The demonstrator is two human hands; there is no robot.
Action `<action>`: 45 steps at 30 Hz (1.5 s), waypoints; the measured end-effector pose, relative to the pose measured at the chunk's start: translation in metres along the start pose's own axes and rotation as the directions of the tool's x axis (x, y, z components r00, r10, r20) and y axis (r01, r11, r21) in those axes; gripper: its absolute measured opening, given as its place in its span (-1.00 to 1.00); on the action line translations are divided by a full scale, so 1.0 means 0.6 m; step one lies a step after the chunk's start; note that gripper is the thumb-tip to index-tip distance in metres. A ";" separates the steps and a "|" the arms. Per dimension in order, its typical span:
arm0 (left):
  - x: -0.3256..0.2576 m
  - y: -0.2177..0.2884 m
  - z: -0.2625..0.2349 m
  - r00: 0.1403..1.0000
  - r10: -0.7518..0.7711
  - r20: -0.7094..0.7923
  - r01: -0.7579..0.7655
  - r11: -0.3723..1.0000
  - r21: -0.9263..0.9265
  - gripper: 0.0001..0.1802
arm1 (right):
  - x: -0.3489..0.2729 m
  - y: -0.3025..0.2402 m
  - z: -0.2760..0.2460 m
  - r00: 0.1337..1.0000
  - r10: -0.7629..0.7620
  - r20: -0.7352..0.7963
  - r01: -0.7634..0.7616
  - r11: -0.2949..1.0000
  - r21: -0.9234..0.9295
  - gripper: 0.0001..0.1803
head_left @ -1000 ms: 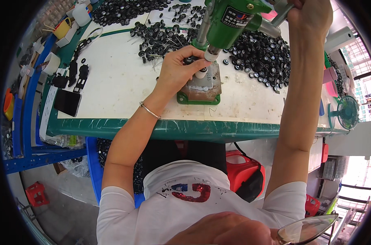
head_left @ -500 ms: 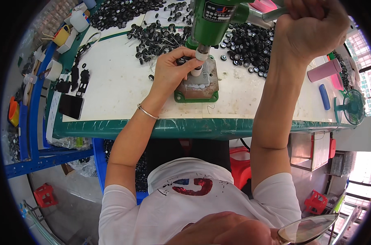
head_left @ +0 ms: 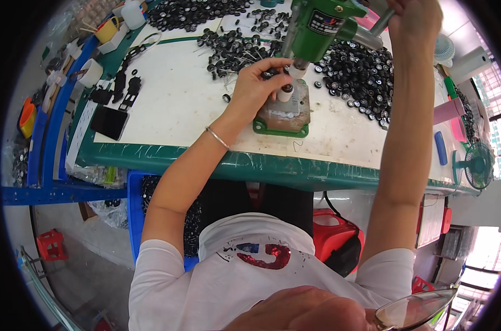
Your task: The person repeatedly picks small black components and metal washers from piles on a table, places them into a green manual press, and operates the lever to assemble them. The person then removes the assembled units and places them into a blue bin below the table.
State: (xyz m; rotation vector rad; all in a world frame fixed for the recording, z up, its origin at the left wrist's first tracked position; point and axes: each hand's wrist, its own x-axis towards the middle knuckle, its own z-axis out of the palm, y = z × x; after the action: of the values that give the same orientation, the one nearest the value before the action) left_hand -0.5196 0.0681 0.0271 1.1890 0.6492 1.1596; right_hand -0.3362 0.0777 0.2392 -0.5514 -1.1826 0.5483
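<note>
Workpiece: a small white cylindrical part (head_left: 285, 92) is seated on the green-based metal fixture plate (head_left: 283, 113), under the green bench press (head_left: 316, 27).
Change: the press head now sits closer over the part than a second ago; a pressing stroke is judged in progress.
Hands: left hand (head_left: 256, 88) is pinched on the part; right hand (head_left: 416, 22) is clamped on the grey press lever (head_left: 380, 22).
Margins: the fixture stands near the green tabletop edge (head_left: 261, 165); black wheel-shaped parts (head_left: 360, 71) crowd the right, with open white tabletop to the left.

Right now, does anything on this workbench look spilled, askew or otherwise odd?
Nothing looks damaged. The small black wheel-like parts lie in loose scattered heaps over the white tabletop, with one stray apart near the left hand, which is at the green press. The right hand grips its lever.
</note>
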 end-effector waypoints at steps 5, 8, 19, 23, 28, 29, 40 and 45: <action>0.012 0.004 -0.079 0.978 -0.202 -0.057 0.136 0.817 -0.560 -0.73 | 0.076 0.086 -0.062 0.945 0.314 0.089 -0.323 0.940 0.108 -0.73; 0.002 0.028 -0.122 0.957 -0.280 -0.078 0.172 0.760 -0.626 -0.83 | 0.056 0.067 -0.063 0.938 0.338 0.075 -0.343 0.937 0.066 -0.73; -0.033 0.024 -0.189 0.989 -0.149 -0.019 0.106 0.601 0.792 -0.77 | -0.180 0.185 -0.190 0.814 0.467 0.345 0.066 0.517 -0.854 -0.73; -0.037 0.017 -0.162 0.993 -0.079 0.085 -0.033 0.514 0.857 -0.80 | -0.246 0.216 -0.197 0.771 0.499 0.396 0.332 0.216 -0.918 -0.79; -0.042 0.010 -0.153 0.981 0.174 0.085 -0.180 0.656 0.733 -0.85 | -0.245 0.213 -0.197 0.769 0.522 0.369 0.180 0.378 -0.908 -0.79; -0.044 0.021 -0.149 0.987 0.153 0.056 -0.145 0.672 0.726 -0.83 | -0.240 0.204 -0.192 0.759 0.546 0.353 0.096 0.443 -0.891 -0.76; -0.036 0.039 -0.094 0.959 -0.283 -0.026 0.284 0.949 0.138 -0.86 | -0.280 0.147 -0.089 0.757 0.493 0.430 -0.079 0.721 -0.688 -0.74; -0.025 0.026 -0.083 0.977 -0.204 0.059 0.210 0.970 -0.123 -0.85 | -0.311 0.164 -0.090 0.802 0.512 0.306 -0.267 0.768 -0.583 -0.71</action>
State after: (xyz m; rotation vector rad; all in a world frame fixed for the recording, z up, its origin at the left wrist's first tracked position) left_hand -0.5737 0.0715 0.0241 1.0104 0.6386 0.9802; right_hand -0.3479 0.0225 0.0289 -1.2154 -1.6913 0.7579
